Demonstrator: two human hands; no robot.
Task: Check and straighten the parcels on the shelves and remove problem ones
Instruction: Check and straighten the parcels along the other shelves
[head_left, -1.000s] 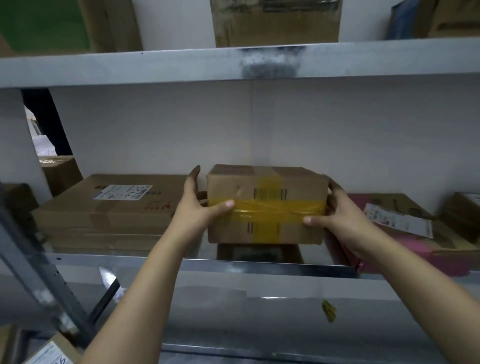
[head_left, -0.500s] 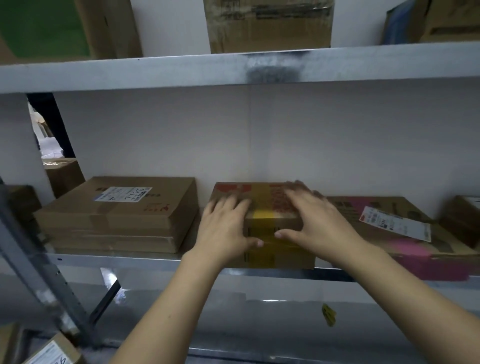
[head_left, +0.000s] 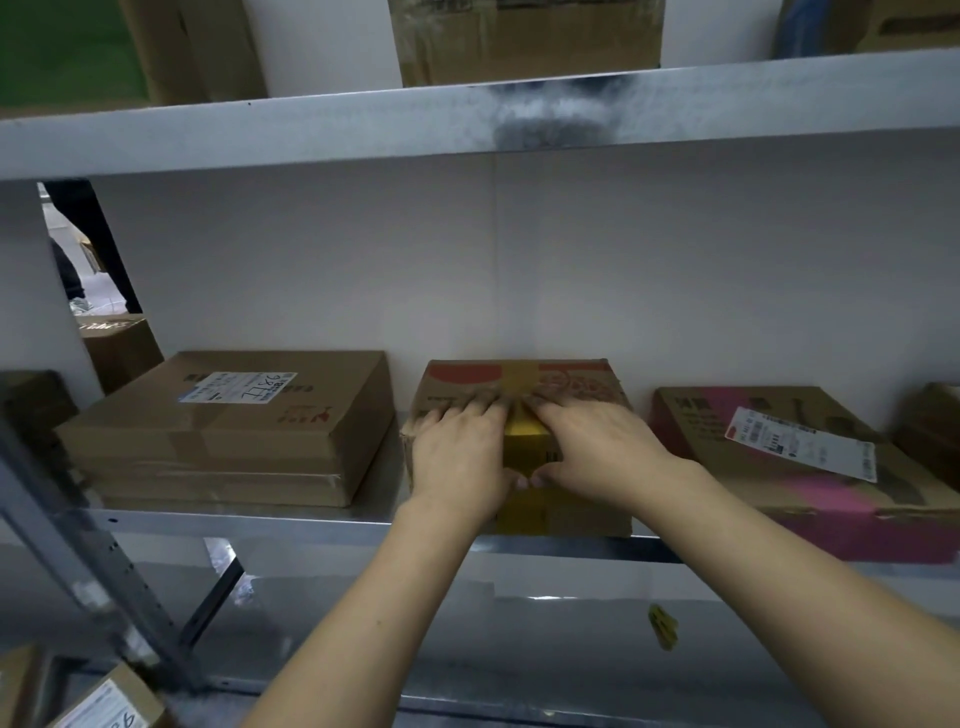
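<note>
A small brown parcel (head_left: 576, 387) with yellow tape and red print lies flat on the metal shelf (head_left: 249, 519), its back against the white wall. My left hand (head_left: 460, 457) and my right hand (head_left: 597, 452) both press on its top with straight fingers, thumbs meeting over the front edge at the tape. Left of it sits a wide flat cardboard parcel (head_left: 234, 431) with a white label. To the right lies a brown and pink parcel (head_left: 779, 462) with a slanted white label.
Another shelf (head_left: 363, 130) runs overhead with cardboard boxes (head_left: 524, 36) on it. A grey upright post (head_left: 88, 566) stands at the lower left. More boxes sit at the far left (head_left: 119, 348), far right (head_left: 930, 431) and bottom left (head_left: 109, 701). A yellow scrap (head_left: 662, 626) lies below.
A second ago both hands held the taped parcel up by its sides. It now lies flat on the shelf, pushed back toward the wall, with both palms pressing on top.
</note>
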